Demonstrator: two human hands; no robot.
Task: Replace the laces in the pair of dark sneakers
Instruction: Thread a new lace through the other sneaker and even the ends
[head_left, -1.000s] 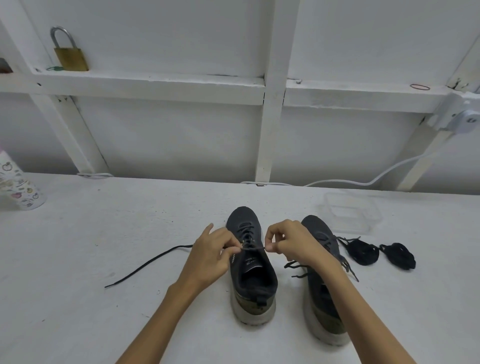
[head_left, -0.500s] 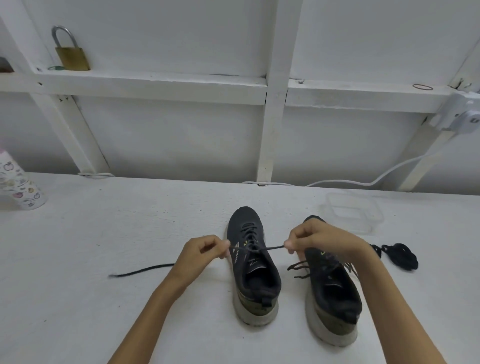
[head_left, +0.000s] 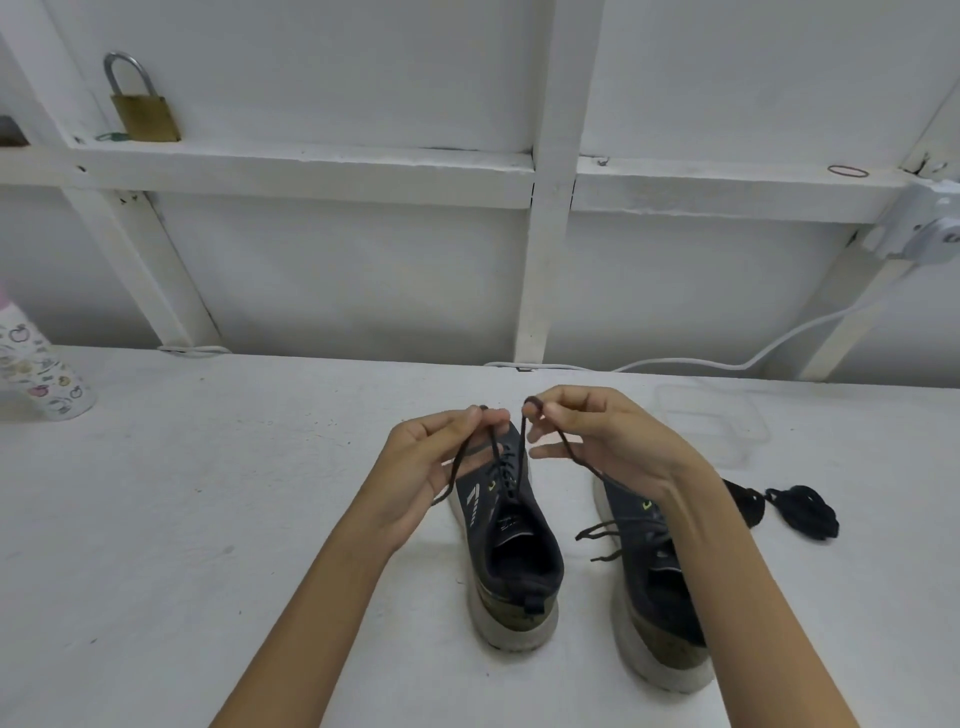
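Lace (head_left: 520, 457) held up over the left sneaker (head_left: 514, 540)
Left hand (head_left: 431, 467) and right hand (head_left: 608, 441) each pinch a strand, close together, at the middle of the desk (head_left: 208, 519); the right sneaker (head_left: 654, 587) stands just beside.

A: Where does the head view look from?
B: From the person's head, forward and down across the table (head_left: 182, 519), close above the left hand (head_left: 426, 467) and right hand (head_left: 608, 441).
A: How wide?
B: Wide: it reaches the wall (head_left: 337, 270) behind the table.
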